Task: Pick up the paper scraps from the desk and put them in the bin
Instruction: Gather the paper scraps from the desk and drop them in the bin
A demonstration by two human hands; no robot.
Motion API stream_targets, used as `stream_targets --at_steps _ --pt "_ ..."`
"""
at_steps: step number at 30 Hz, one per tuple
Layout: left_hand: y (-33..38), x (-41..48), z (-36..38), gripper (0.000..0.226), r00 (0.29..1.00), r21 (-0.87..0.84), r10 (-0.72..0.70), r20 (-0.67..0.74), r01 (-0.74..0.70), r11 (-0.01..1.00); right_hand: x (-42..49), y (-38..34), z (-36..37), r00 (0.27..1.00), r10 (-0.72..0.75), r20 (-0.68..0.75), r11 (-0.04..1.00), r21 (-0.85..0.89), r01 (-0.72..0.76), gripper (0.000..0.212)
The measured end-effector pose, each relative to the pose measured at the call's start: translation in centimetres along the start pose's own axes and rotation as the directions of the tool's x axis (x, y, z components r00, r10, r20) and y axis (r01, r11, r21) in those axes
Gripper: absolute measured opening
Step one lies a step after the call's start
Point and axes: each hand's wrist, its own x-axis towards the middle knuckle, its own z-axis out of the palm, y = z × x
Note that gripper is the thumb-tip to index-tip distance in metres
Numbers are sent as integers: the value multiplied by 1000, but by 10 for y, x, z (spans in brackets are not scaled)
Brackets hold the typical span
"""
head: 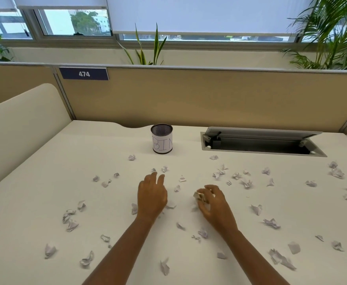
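White paper scraps point(256, 209) litter the desk point(106, 149) in front of the bin point(161, 138) and to both sides; the closest lie near its base. Right hand point(214, 204), in front of the bin and to its right, has its fingers curled round a crumpled wad point(199, 196), probably batching several for one trip. Left hand point(152, 195), straight in front of the bin, is palm down with loose, spread fingers, nothing seen in it; likely reaching for the scraps between it and the bin. Bin upright, contents can't tell. Hatch point(261, 144) right of the bin gapes open, a stray-drop risk.
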Motion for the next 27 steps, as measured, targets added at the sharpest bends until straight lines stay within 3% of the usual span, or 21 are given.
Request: stream_targets --at_steps 12,16,23,27 --pt "-81 61 29 35 992 -54 -103 78 107 993 148 -68 17 984 -66 -167 994 76 80 20" --pt "-95 73 40 44 995 -3 -95 18 95 995 203 -96 22 969 -76 -237 992 81 97 20" --pt "-100 70 67 47 996 -29 -91 -22 90 996 264 -118 49 976 -18 -216 998 47 29 20" --pt "-103 71 72 46 994 -68 -113 -9 112 991 270 -112 70 992 74 -98 996 59 -69 27"
